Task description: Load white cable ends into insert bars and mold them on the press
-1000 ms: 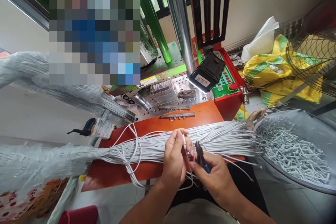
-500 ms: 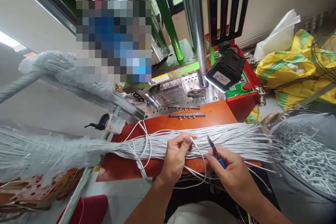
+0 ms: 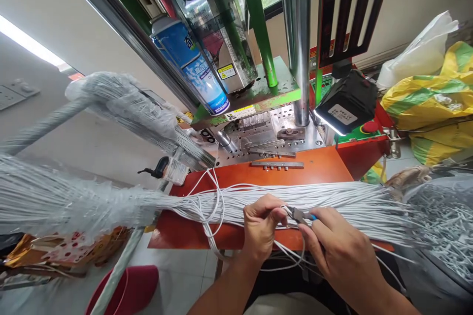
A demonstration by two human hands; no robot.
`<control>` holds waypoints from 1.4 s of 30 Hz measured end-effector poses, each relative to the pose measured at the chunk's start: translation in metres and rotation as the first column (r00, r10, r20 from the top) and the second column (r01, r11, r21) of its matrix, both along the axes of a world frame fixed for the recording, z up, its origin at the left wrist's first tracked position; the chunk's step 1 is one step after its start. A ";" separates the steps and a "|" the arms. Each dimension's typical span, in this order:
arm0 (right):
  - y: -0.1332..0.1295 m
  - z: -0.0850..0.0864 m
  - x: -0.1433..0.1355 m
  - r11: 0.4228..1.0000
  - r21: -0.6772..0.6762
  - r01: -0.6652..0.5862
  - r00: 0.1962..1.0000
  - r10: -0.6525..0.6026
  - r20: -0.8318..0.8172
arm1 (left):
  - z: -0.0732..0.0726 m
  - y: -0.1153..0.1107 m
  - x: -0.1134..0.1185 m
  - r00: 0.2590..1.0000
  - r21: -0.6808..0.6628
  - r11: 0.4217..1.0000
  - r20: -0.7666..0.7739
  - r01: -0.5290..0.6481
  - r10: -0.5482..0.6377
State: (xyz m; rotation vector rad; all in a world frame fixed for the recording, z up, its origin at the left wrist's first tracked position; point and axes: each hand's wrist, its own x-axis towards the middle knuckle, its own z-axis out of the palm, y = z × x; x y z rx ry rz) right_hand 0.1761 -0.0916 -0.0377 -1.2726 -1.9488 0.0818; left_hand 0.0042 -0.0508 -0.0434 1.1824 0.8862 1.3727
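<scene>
Hands have closed together at table's front edge | left hand point(image 3: 260, 226) pinches wire point(image 3: 284, 208) | right hand point(image 3: 342, 251) grips cutters point(image 3: 297, 214) | risk: blades nick neighbouring bundle point(image 3: 354, 202).

The worktop point(image 3: 318, 170) serves as the landmark. Across its near part lies the bundle of cables point(image 3: 351, 202), running left to right and overhanging both ends. Over the near edge, the left hand point(image 3: 260, 224) and right hand point(image 3: 338, 246) meet above the bundle, with the pliers point(image 3: 297, 215) between them. Behind the worktop stands the press machine point(image 3: 281, 128); the spray can point(image 3: 192, 66) leans on its left part, and the lamp point(image 3: 345, 103) sits on its right. Right of the worktop lie the sacks point(image 3: 428, 103). Left of and below it stands a bucket point(image 3: 129, 288) on the floor.
</scene>
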 end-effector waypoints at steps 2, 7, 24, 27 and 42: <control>0.002 -0.001 0.000 1.000 0.012 -0.008 1.000 0.008 0.007 | 0.000 0.000 0.000 1.000 0.005 1.000 -0.008 -0.003 0.003; 0.006 -0.003 0.002 0.999 0.027 -0.017 0.999 0.015 0.047 | 0.000 0.002 -0.002 0.999 -0.010 0.999 -0.001 0.039 -0.039; 0.012 -0.022 0.017 0.979 -0.025 -0.203 0.976 0.201 -0.081 | 0.008 0.000 0.001 0.996 -0.053 0.995 -0.015 0.084 -0.085; 0.011 -0.016 0.021 0.996 -0.002 -0.084 0.996 0.084 -0.014 | 0.005 0.002 0.004 0.998 -0.052 0.997 0.037 0.056 -0.054; 0.013 0.014 0.024 0.995 0.099 0.019 0.967 -0.044 0.251 | -0.005 0.000 0.007 0.999 0.038 0.999 0.051 0.002 -0.004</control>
